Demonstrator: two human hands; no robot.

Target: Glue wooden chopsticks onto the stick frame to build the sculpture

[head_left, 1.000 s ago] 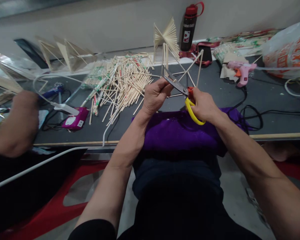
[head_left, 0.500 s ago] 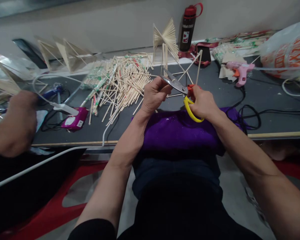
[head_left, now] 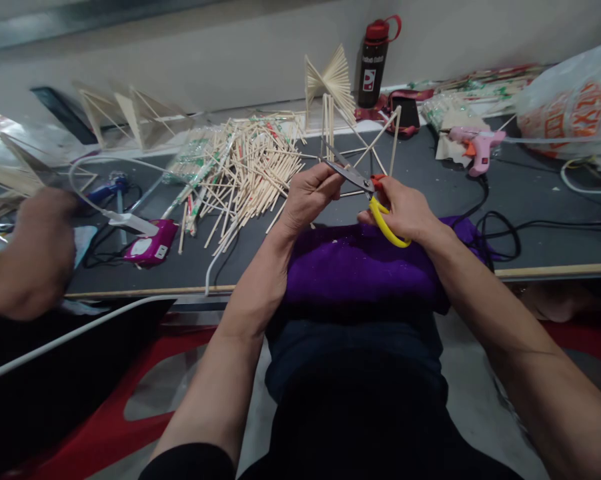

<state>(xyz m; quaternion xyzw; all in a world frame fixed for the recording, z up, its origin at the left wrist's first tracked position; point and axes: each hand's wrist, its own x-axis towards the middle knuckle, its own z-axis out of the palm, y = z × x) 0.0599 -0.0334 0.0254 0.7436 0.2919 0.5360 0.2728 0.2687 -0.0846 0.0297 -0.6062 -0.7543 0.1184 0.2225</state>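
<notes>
My right hand grips a pair of scissors by its yellow and red handles. The metal blades are slightly apart and point up and left, over the fingers of my left hand. Those left fingers are pinched together at the blades; what they hold is too small to make out. Just beyond both hands stands a frame of thin wooden sticks. To the left lies a large loose pile of sticks. A purple cloth is below my hands.
A pink glue gun lies at right near a white plastic bag. Behind stand a dark bottle and a twisted stick model. At left are a magenta power block, a blue glue gun and another person's hand.
The view has shifted slightly, so the table things sit a little lower. My hands and the scissors have barely moved; the scissor handles look slightly closer together.
</notes>
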